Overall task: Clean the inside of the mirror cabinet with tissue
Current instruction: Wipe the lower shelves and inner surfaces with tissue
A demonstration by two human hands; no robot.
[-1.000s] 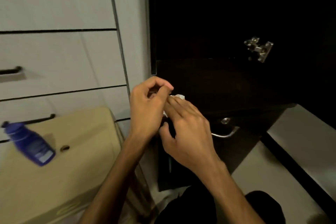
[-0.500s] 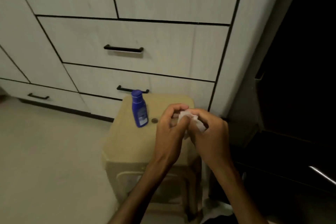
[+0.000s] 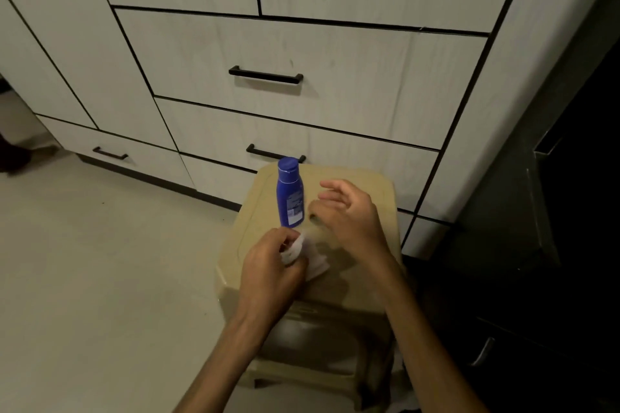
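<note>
Gripping a crumpled white tissue (image 3: 303,260) with the left hand (image 3: 271,273), fingers (image 3: 285,238) curled round it, just above the top of a beige plastic stool (image 3: 355,282). Hovering over the stool's far half with the right hand (image 3: 345,216), fingers (image 3: 330,185) spread and relaxed, grasping nothing, apart from the tissue. Standing upright on the stool, just left of the right hand and just beyond the left one, a blue bottle (image 3: 289,193) with a blue cap. Rising behind the stool, a pale wood-grain drawer unit (image 3: 302,54) with black bar handles (image 3: 265,74). Showing at the right edge, a dark cabinet (image 3: 543,211), its inside too dim to make out. Spreading to the left, a light floor (image 3: 100,261).
</note>
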